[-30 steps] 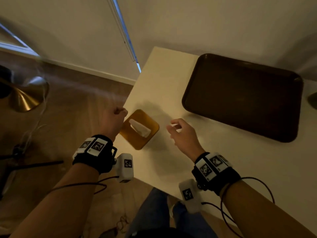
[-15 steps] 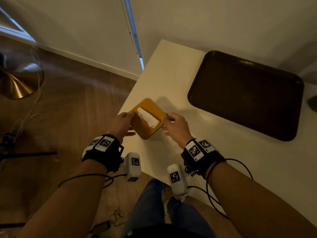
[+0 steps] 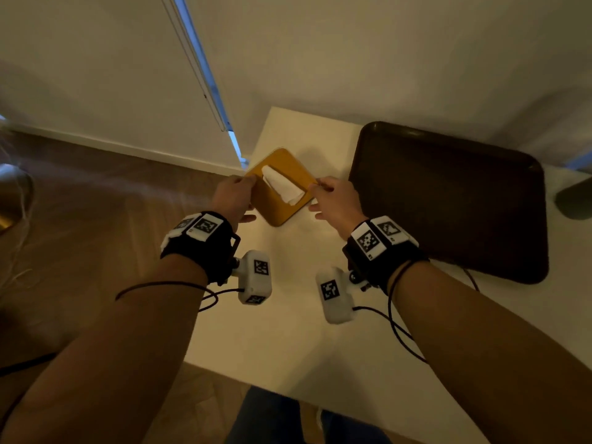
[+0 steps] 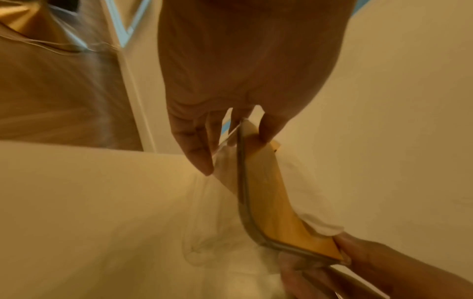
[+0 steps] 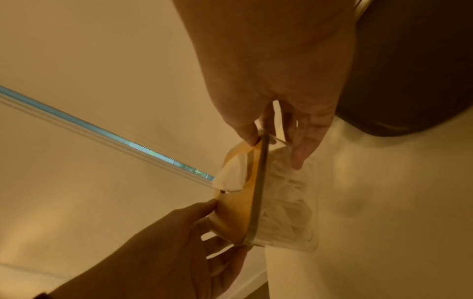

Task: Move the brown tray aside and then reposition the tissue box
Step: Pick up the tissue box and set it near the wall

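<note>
My left hand pinches left corner of tissue box, thumb on top, fingers under. My right hand pinches opposite corner same way. Box held off bench, tilted, orange lid up, white tissue poking out (clear base full of folded tissues, seen from wrist views). Brown tray lies flat just right of my right hand, near wall. Risks, as I judge: corner pinches slipping on smooth plastic, box dropping; lid popping off base; knuckles bumping tray rim; box close to bench's left edge, could fall to floor.
</note>
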{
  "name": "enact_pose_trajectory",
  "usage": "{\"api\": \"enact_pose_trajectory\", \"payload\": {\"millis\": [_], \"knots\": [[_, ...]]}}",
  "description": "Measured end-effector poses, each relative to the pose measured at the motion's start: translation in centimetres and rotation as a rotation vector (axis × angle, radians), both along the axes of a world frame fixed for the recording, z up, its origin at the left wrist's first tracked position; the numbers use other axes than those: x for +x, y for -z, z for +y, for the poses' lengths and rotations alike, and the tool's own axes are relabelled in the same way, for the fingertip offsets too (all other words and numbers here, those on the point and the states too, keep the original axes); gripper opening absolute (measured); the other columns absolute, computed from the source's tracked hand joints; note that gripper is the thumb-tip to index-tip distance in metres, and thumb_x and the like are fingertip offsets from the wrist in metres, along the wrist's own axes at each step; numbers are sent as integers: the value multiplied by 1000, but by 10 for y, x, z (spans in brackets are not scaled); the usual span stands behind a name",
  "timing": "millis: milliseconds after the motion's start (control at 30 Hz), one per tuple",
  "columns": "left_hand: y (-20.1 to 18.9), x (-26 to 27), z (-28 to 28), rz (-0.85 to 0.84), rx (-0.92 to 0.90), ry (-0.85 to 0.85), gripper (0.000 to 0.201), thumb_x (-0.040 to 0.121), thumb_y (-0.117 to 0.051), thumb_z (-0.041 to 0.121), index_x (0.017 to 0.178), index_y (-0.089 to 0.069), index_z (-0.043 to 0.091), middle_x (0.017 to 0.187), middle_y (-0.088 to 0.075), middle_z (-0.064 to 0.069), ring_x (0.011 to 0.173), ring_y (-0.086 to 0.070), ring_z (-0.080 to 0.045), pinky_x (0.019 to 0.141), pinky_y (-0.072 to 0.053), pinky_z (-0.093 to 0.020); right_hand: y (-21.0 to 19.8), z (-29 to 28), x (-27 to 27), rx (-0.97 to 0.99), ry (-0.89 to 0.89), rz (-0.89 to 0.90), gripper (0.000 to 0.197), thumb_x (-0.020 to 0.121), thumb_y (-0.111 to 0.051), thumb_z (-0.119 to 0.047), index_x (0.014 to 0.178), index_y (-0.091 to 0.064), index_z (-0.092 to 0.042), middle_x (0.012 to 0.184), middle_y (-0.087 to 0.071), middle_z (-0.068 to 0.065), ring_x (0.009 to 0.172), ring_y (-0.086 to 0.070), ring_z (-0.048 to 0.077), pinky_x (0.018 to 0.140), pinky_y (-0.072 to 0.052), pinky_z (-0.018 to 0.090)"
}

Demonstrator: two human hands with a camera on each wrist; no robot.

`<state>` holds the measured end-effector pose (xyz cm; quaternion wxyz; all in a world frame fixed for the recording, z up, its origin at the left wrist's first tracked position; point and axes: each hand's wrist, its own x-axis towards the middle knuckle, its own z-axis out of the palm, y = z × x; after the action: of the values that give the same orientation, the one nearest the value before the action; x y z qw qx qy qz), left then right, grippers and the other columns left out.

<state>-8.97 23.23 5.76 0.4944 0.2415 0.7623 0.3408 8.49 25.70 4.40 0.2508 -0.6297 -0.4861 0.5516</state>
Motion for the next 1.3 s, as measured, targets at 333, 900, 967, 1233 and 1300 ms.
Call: {"api": "enact_pose_trajectory", "payload": {"millis": [333,900,967,1233,1300], "knots": [[10,-41,153,10,-18,218,39,92,-46,39,119,-51,11,114,-55,-8,96,-58,-29,78,-50,-40,12,123,-39,-21,172,-24,33,92,-51,-27,117,-65,-10,105,-72,12,88,-74,29,62,-53,29],[37,-45,230,70,-53,333,36,88,-47,37,108,-56,9,110,-59,-12,103,-61,-36,66,-51,-36,28,181,-46,-12,240,-109,39,90,-54,-38,118,-63,-12,105,-73,12,86,-73,27,80,-59,49],[37,-48,231,102,-42,353,36,87,-48,40,105,-56,10,115,-59,-14,106,-59,-38,76,-54,-43,27,180,-48,-19,297,-107,48,88,-55,-44,127,-57,-15,105,-70,6,86,-72,23,82,-58,48],[36,-79,246,385,251,441,27,86,-57,23,97,-73,4,101,-72,-19,100,-64,-35,89,-52,-41,46,117,-69,35,569,-43,49,81,-59,-53,122,-51,-27,110,-63,-3,99,-66,19,84,-57,47],[35,-79,249,399,280,515,24,86,-59,22,97,-74,6,101,-73,-17,99,-65,-31,87,-51,-37,48,113,-77,9,578,0,49,82,-62,-49,124,-50,-26,113,-64,1,98,-67,20,75,-60,40]]}}
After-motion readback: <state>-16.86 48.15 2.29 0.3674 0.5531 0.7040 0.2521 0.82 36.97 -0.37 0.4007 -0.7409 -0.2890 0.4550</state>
